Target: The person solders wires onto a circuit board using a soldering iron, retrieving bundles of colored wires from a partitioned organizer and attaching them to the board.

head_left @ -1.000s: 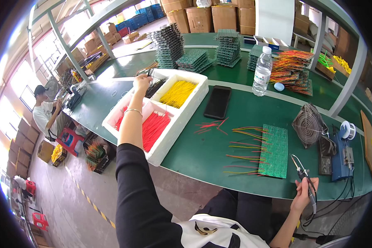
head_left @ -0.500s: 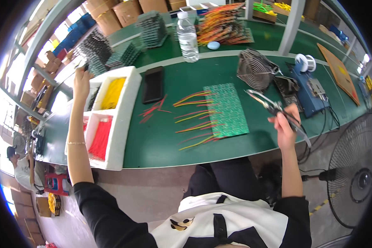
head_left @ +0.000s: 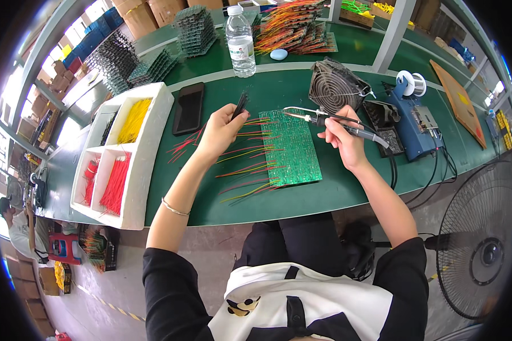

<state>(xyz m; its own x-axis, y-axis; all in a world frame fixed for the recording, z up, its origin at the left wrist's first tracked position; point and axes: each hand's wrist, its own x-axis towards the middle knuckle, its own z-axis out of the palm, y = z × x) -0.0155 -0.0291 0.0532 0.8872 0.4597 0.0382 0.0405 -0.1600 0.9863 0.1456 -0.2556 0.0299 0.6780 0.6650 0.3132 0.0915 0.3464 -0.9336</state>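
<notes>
My left hand (head_left: 219, 135) is closed around a bunch of thin black wires (head_left: 241, 104), raised by the upper left corner of a green circuit board panel (head_left: 294, 156). Red and yellow wires (head_left: 242, 170) stick out in a row from the panel's left edge. In my right hand (head_left: 347, 145) is a soldering iron (head_left: 320, 120) with a thin bent metal guide beside its tip. The tip points left, over the panel's top edge. Loose red wires (head_left: 181, 150) lie left of my left hand, partly behind its wrist.
A white foam tray (head_left: 153, 153) holds yellow, red and black wires. Nearby are a phone (head_left: 188, 108), a water bottle (head_left: 240, 45), a small fan (head_left: 338, 85) and a blue soldering station (head_left: 418, 122) with a solder spool (head_left: 413, 84). Stacked boards (head_left: 194, 31) stand behind.
My left hand has come right from beyond the foam tray to the panel, now with black wires in it. My right hand has brought the soldering iron left to the panel's top edge.
</notes>
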